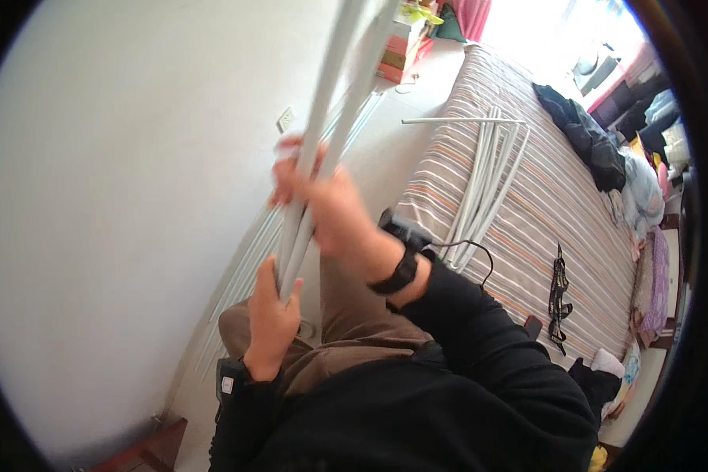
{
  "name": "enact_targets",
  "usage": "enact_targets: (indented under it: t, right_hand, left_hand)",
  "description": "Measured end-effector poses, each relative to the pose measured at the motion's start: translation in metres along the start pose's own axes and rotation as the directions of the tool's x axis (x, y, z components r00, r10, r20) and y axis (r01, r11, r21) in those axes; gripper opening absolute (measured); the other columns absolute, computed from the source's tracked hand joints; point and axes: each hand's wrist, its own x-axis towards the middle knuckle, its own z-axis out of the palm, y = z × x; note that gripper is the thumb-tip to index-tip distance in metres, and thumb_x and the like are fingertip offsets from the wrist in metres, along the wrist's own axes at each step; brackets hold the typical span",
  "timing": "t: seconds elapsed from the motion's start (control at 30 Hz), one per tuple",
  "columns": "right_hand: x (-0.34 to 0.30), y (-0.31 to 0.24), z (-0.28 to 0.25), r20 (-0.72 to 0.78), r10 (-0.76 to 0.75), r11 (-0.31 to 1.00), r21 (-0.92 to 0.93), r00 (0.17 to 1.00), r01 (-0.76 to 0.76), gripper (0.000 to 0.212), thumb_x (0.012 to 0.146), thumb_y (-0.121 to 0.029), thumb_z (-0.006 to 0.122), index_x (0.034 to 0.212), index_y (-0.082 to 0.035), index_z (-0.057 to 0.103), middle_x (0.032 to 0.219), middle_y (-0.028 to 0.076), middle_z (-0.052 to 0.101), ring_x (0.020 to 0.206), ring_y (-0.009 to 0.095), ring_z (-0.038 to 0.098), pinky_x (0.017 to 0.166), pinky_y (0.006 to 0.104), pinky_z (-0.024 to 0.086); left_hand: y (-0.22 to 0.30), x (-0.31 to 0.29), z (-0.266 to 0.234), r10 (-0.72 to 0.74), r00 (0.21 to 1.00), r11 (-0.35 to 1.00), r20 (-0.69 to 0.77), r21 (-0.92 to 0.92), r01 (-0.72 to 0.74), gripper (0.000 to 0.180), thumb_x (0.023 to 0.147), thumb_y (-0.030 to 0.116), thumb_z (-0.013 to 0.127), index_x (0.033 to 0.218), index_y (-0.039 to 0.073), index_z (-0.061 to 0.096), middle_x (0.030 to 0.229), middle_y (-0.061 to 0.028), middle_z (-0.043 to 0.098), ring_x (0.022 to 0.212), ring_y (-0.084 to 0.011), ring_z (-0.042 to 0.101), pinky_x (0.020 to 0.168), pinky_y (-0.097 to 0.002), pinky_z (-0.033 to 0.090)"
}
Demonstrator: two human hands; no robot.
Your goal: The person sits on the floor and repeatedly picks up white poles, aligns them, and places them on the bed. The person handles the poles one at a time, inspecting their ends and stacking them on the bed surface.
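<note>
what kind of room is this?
Most likely a bedroom in a home: a bed with a striped mattress, clothes piled along its far side, and a plain white wall. Both hands grip white poles; more white rods lie on the mattress.

Likely a home bedroom: a striped mattress (543, 197) strewn with clothes (586, 134).

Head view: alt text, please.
Both hands grip a bundle of white tubes held upright: the left hand low, the right hand higher. More white tubes lie on a striped bed at right.
</note>
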Motion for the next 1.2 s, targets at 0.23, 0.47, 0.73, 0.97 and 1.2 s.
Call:
enact_targets:
  t: [0.23, 0.47, 0.73, 0.97, 1.2]
  right_hand:
    - [-0.008, 0.012, -0.141, -0.224, -0.238, 0.869, -0.484, 0.945, 0.104, 0.029, 0.089, -0.015, 0.065, 0.115, -0.005, 0.054, 0.078, -0.002, 0.055, 0.059, 0.005, 0.048, 0.048, 0.0215, 0.039]
    - [-0.048, 0.007, -0.308, -0.678, -0.224, 0.829, -0.511, 0.7, -0.229, 0.029, 0.086, -0.009, 0.065, 0.108, -0.003, 0.048, 0.075, 0.003, 0.054, 0.051, 0.01, 0.051, 0.041, 0.0259, 0.041]
    - [-0.097, 0.079, -0.313, -0.8, -0.009, 0.877, -0.294, 0.6, -0.379, 0.025, 0.087, -0.007, 0.064, 0.103, -0.004, 0.046, 0.072, 0.003, 0.051, 0.047, 0.012, 0.049, 0.04, 0.0264, 0.041]
    - [-0.055, 0.086, -0.374, -0.747, -0.318, 0.643, -0.622, 0.584, -0.446, 0.073, 0.081, 0.0, 0.06, 0.146, -0.006, 0.027, 0.107, 0.015, 0.053, 0.085, 0.025, 0.057, 0.07, 0.0338, 0.049]
    - [-0.015, 0.083, -0.401, -0.723, -0.48, 0.112, -0.613, 0.497, -0.782, 0.082, 0.079, 0.001, 0.055, 0.151, -0.016, 0.02, 0.15, 0.022, 0.017, 0.136, 0.041, 0.023, 0.111, 0.0475, 0.023]
  left_hand:
    - [-0.001, 0.035, 0.043, 0.184, 0.906, 0.979, 0.38, 0.012, -0.204, 0.072, 0.082, 0.028, 0.072, 0.14, 0.003, 0.037, 0.127, -0.0209, 0.051, 0.115, -0.0376, 0.05, 0.097, -0.0428, 0.04]
    - [-0.072, 0.033, 0.042, -0.163, 0.889, 0.975, 0.428, -0.069, 0.212, 0.037, 0.086, 0.021, 0.067, 0.117, 0.002, 0.059, 0.109, -0.0136, 0.063, 0.104, -0.0305, 0.058, 0.091, -0.039, 0.044]
    - [-0.086, 0.077, 0.062, -0.117, 0.887, 0.974, 0.447, -0.122, 0.19, 0.031, 0.088, 0.016, 0.065, 0.115, 0.001, 0.06, 0.099, -0.0141, 0.066, 0.095, -0.0282, 0.062, 0.085, -0.0364, 0.047]
    - [-0.097, 0.082, 0.065, -0.154, 0.859, 0.962, 0.488, -0.123, 0.243, 0.029, 0.089, 0.014, 0.063, 0.115, 0.001, 0.06, 0.099, -0.0141, 0.066, 0.092, -0.0248, 0.063, 0.083, -0.0341, 0.048]
    - [-0.117, 0.07, 0.059, -0.263, 0.82, 0.925, 0.509, -0.109, 0.364, 0.028, 0.091, 0.014, 0.062, 0.115, 0.0, 0.061, 0.095, -0.0116, 0.067, 0.087, -0.0183, 0.064, 0.079, -0.0298, 0.049]
